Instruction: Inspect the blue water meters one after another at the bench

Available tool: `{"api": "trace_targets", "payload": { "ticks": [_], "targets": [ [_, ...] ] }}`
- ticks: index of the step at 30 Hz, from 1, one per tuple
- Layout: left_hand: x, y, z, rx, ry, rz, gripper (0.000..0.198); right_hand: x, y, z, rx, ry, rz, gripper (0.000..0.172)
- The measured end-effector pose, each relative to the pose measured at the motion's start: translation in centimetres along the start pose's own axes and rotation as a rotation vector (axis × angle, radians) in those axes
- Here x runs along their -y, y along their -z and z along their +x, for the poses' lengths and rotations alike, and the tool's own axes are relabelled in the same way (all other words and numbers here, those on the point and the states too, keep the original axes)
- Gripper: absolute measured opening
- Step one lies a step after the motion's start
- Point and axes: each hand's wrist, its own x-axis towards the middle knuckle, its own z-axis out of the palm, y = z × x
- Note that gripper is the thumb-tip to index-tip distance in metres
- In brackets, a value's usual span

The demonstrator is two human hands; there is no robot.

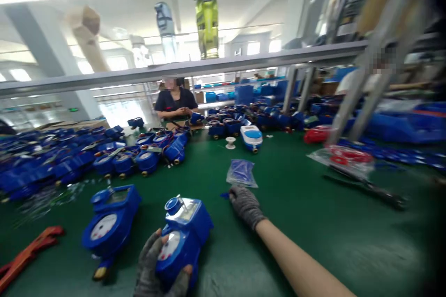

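Observation:
My left hand, in a grey glove, grips a blue water meter at the near edge of the green table. The meter's dial faces up toward me. My right hand, also gloved, reaches forward with its fingers curled down on a small blue piece on the table, just before a clear bag of blue parts. A second blue water meter lies to the left of the held one.
Many blue meters are heaped at the left and far side. A red wrench lies at the near left. A person in dark clothes sits opposite. Bagged red parts, a dark long tool and a white-blue meter lie to the right.

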Motion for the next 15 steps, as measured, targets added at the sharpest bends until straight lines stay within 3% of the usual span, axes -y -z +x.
{"api": "trace_targets", "payload": {
  "ticks": [6,15],
  "targets": [
    [0.1,0.3,-0.3,0.056,0.001,-0.047,0.051,0.6,1.1,0.9,0.055,0.061,-0.037,0.030],
    [-0.7,0.6,-1.1,0.088,-0.160,-0.036,0.051,0.5,1.5,0.7,0.070,0.091,-0.039,0.023]
  ]
}}
